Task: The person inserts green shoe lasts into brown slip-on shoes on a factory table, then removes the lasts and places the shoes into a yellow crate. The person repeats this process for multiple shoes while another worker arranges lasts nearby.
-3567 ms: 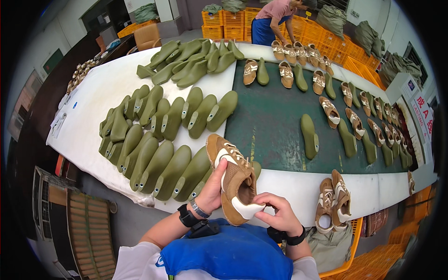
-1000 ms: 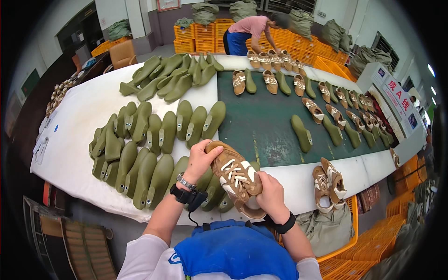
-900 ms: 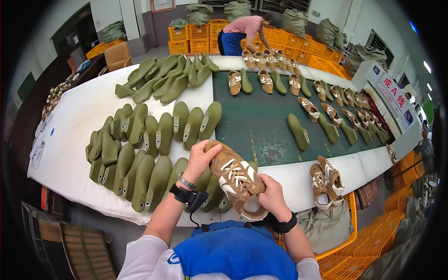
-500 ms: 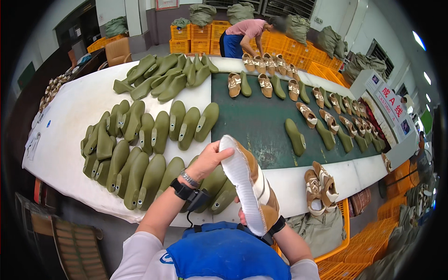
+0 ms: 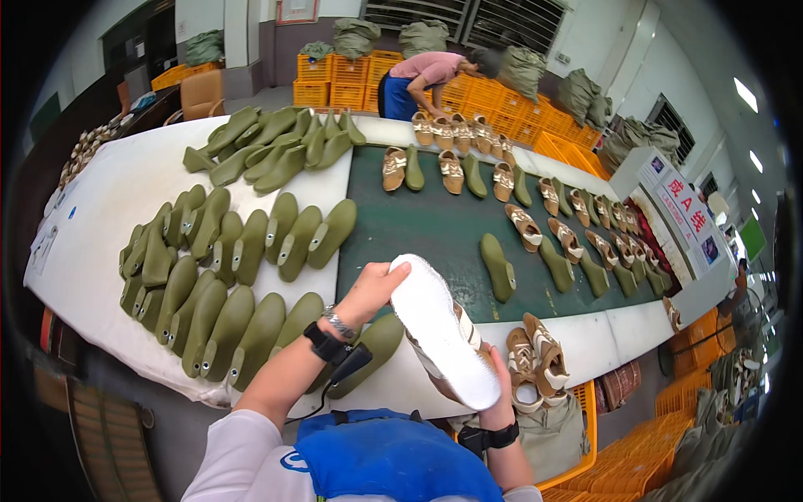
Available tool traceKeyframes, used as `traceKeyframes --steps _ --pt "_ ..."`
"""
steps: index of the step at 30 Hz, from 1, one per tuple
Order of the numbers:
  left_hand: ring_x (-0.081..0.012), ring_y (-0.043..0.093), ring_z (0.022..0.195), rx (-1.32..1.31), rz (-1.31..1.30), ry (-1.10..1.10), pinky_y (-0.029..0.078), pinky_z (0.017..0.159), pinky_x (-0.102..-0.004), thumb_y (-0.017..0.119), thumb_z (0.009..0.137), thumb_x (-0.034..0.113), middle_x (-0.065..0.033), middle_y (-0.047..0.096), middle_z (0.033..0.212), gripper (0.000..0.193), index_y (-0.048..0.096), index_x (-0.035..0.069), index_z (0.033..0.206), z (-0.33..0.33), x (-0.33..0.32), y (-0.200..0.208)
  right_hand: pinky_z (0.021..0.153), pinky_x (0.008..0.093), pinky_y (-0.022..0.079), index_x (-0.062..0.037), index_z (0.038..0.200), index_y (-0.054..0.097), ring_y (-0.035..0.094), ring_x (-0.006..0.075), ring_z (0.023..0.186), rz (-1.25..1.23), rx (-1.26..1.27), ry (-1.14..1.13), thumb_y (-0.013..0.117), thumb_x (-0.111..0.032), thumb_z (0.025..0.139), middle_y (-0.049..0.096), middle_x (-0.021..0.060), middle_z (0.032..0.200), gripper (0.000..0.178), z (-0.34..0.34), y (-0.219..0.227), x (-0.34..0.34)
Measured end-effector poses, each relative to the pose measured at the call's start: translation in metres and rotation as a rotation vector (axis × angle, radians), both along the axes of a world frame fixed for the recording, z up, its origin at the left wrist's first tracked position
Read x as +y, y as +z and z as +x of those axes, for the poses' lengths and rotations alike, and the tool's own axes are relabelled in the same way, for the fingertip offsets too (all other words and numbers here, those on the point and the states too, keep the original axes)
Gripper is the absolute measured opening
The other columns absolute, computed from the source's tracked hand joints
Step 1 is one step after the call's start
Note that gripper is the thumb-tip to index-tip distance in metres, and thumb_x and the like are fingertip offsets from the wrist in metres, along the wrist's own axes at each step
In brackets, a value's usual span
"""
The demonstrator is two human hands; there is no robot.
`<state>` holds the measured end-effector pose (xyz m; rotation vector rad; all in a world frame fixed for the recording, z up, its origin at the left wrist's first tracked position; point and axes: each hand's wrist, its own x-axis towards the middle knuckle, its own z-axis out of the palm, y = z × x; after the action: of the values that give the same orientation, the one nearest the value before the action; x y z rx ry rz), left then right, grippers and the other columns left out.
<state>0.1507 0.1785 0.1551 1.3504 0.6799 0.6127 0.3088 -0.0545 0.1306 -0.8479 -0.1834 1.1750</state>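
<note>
Above the near edge of the table I hold a brown-and-white shoe upper point(image 5: 442, 330) between both hands, its flat white underside with a stitched rim facing up. My left hand point(image 5: 373, 289) pinches its far end, thumb on the white underside. At the near end, my right hand point(image 5: 502, 397) is closed around the side of the upper, with some fingers hidden beneath it. Close by on the right rests a pair of brown-and-white shoe uppers point(image 5: 535, 360). Green shoe lasts point(image 5: 255, 339) stand in rows left of my hands.
A green conveyor belt point(image 5: 401, 226) carries shoe uppers alternating with lasts. More lasts point(image 5: 280, 138) are heaped on the white table point(image 5: 92, 209). Across it, a person in pink point(image 5: 427, 71) bends over uppers. An orange crate point(image 5: 592, 435) with grey cloth stands at my right.
The shoe upper has turned so its white underside faces up more fully. My right hand has come into view at its near end. The surroundings have shifted left in view.
</note>
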Motion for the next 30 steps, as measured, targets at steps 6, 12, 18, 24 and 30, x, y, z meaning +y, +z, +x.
traceKeyframes --steps 6,12,18,24,30 --pt "-0.0138 0.064 0.087 -0.366 -0.310 -0.099 0.052 0.075 -0.0275 0.050 0.097 0.031 -0.0084 0.065 0.098 0.038 0.060 -0.005 0.106 0.003 -0.026 0.006 0.083 0.0340 0.051 -0.0069 0.105 0.058 0.062 0.0209 0.092 0.052 0.351 -0.094 0.050 -0.025 0.095 0.064 0.0079 0.100 0.022 0.010 0.009 -0.002" --pt "-0.0140 0.063 0.086 -0.299 -0.252 -0.061 0.051 0.077 -0.0278 0.056 0.093 0.034 -0.0058 0.064 0.100 0.037 0.061 -0.001 0.105 0.005 -0.027 0.016 0.073 0.0269 0.050 -0.0029 0.112 0.049 0.062 0.0151 0.084 0.070 -0.259 -0.046 0.049 -0.021 0.096 0.062 0.0081 0.096 0.024 0.021 0.029 -0.016" --pt "-0.0105 0.057 0.073 0.030 0.396 0.166 0.047 0.066 -0.0266 0.065 0.087 0.033 -0.0021 0.062 0.082 0.033 0.061 0.000 0.088 0.007 -0.017 0.023 0.069 0.0217 0.048 -0.0007 0.110 0.050 0.058 0.0088 0.078 0.122 -0.581 -0.007 0.050 -0.014 0.094 0.062 0.0069 0.092 0.021 0.006 0.027 -0.012" --pt "-0.0063 0.053 0.057 -0.303 -0.080 0.179 0.043 0.054 -0.0228 0.061 0.089 0.041 0.0001 0.059 0.067 0.039 0.059 0.004 0.077 0.006 -0.004 0.005 0.080 0.0284 0.051 0.0008 0.120 0.045 0.062 0.0172 0.095 0.190 -0.291 0.091 0.054 -0.022 0.094 0.061 0.0135 0.110 0.035 0.004 0.024 -0.006" --pt "-0.0095 0.055 0.062 -0.293 -0.186 0.292 0.046 0.060 -0.0242 0.053 0.092 0.046 -0.0014 0.060 0.072 0.043 0.060 0.005 0.083 0.009 0.010 -0.022 0.084 0.0263 0.046 0.0043 0.111 0.053 0.059 0.0138 0.095 0.215 -0.370 0.347 0.058 -0.015 0.090 0.062 0.0075 0.106 0.029 0.015 0.028 -0.007"
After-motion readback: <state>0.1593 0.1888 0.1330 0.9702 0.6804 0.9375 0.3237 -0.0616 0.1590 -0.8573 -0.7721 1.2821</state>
